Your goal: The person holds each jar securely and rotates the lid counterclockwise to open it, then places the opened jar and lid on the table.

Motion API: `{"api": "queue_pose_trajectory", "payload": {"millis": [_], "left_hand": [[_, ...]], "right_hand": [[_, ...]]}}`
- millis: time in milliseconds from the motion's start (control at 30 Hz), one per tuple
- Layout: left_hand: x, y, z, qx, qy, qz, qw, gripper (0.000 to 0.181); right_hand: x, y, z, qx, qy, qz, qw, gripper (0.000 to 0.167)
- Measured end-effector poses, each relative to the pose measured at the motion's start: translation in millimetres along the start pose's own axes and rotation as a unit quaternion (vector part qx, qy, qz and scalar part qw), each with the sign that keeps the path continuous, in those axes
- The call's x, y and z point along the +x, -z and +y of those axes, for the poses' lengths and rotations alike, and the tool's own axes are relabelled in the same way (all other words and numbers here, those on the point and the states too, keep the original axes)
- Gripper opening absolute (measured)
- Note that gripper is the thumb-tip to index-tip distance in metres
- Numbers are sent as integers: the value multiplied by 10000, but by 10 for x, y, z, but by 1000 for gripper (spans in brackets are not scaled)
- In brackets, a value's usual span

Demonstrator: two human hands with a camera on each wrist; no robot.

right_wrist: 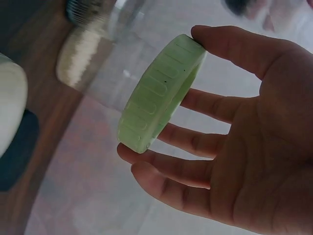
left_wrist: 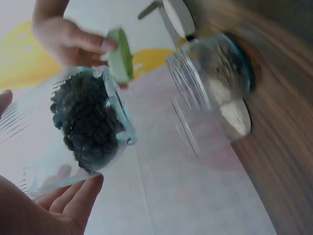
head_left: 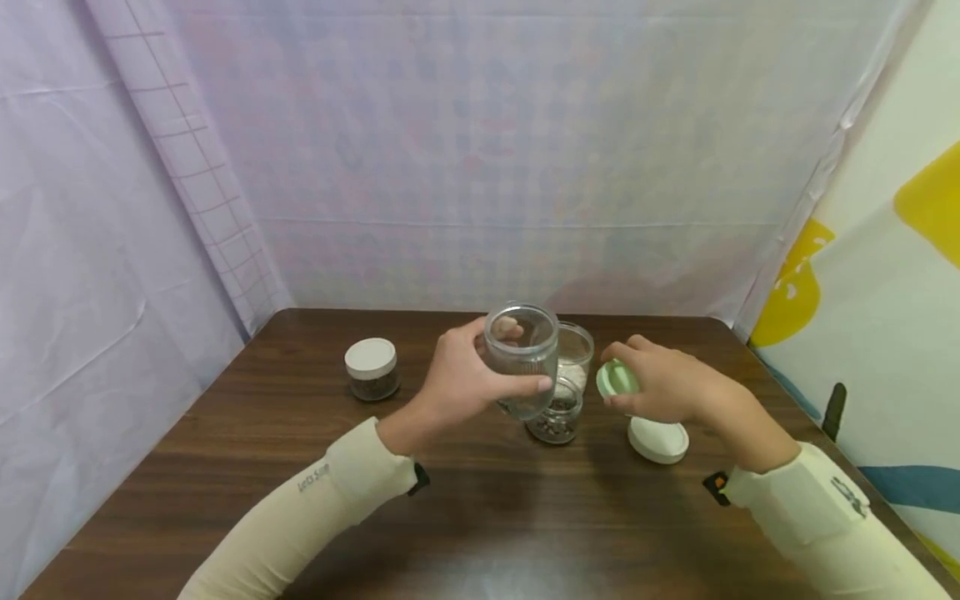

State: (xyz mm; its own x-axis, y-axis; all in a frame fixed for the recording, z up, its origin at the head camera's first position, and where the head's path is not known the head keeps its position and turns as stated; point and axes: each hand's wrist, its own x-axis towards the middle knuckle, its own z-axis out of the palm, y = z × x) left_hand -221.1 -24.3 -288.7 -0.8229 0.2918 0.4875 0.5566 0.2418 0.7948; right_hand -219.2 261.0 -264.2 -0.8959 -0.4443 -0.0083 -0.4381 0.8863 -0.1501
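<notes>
My left hand (head_left: 461,371) grips a clear glass jar (head_left: 521,362) above the table, fingers and thumb around its side. The jar's mouth faces up and has no lid on it. Dark beans (left_wrist: 85,122) lie at its bottom in the left wrist view. To the right, my right hand (head_left: 667,385) holds a pale green lid (right_wrist: 159,90) by its rim between thumb and fingers, apart from the jar. Behind and below the held jar stand a small open glass jar (head_left: 555,427) with dark contents and a larger open jar (head_left: 577,354) with white grains.
A white lid (head_left: 657,442) lies on the brown wooden table (head_left: 480,517) below my right hand. At the left stands a glass jar with a white lid (head_left: 371,358) and dark contents. A pale curtain (head_left: 480,167) hangs behind the table's far edge.
</notes>
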Motion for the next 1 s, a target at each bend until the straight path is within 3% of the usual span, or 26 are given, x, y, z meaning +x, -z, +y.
{"api": "queue_pose_trajectory", "payload": {"millis": [300,500,733,1000], "left_hand": [[272,44,-197,569,368,831,9942,51],[459,27,-345,881,723,1298,9850,61],[607,-59,-522,1092,1124,1435,9772,66],[659,-152,-714,1190,1650,1542,9669,75]], "right_hand": [[-3,-253,29,-7,11,-460,9989,57],[-34,-363,23,50,7,-625,9980,58],[-68,-455,-12,-7,125,-604,9981,57],[-88,-531,-28,49,140,-631,9979,56]]}}
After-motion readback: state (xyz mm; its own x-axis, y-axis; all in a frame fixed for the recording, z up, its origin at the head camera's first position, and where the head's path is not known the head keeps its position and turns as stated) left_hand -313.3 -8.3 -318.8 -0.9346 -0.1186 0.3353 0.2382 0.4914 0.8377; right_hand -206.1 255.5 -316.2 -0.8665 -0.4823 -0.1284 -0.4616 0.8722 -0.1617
